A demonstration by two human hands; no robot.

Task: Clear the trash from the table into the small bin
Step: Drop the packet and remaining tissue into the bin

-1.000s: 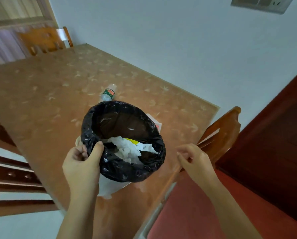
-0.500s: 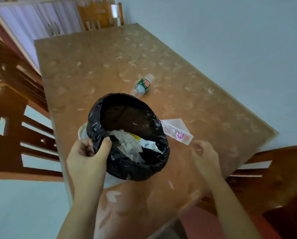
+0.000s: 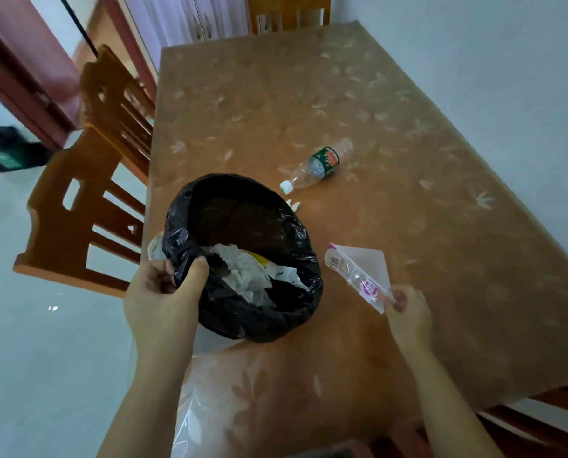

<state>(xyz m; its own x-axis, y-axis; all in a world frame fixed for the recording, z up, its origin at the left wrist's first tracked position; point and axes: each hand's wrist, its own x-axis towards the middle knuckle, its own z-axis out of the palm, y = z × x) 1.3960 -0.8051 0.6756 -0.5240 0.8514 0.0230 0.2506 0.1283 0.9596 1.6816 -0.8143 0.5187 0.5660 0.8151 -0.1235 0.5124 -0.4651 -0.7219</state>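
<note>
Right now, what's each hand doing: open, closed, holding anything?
Left hand: closed on the rim of the small bin, thumb inside the black liner.
Right hand: fingers pinched on the near end of the clear plastic wrapper.

Wooden chair (image 3: 87, 180) beside the table's left edge; second wooden chair (image 3: 287, 11) at its far end. Pale wall (image 3: 507, 61) along the right. Dark object (image 3: 8, 148) on glossy floor (image 3: 44, 342).

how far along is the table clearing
Done: crumpled paper already lies in the bin, steadied by the left hand. In hand: right hand pinches the clear wrapper. Left: the bottle and a small white scrap.
</note>
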